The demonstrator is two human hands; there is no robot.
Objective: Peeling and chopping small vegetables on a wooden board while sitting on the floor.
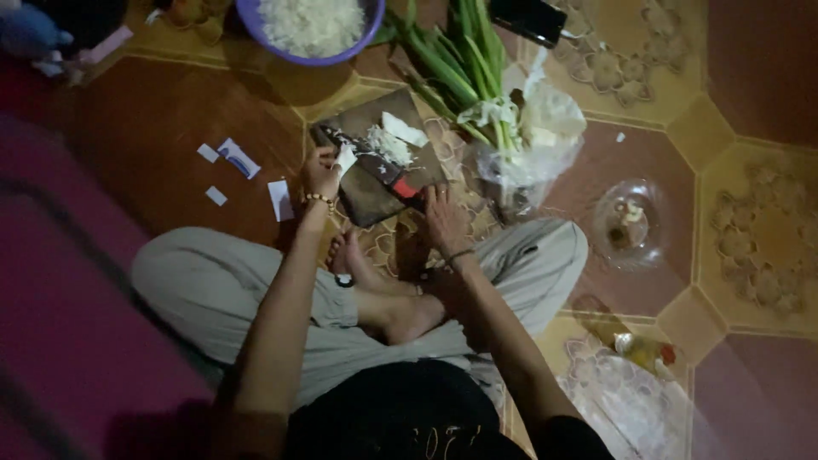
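While left hand (321,173) pins white vegetable (345,158) and right hand (443,217) apparently grips knife (379,164) on cutting board (379,162): dim light risks cut fingers.

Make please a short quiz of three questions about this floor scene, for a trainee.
1. True or false: the cutting board lies on the tiled floor, in front of the person's crossed legs.
2. Which hand holds the knife by its red-and-dark handle? A) the left hand B) the right hand
3. Fill in: the purple bowl at the top edge holds something shredded and ____ in colour.

Key:
1. True.
2. B; the left hand steadies a white piece at the board's left side.
3. White.
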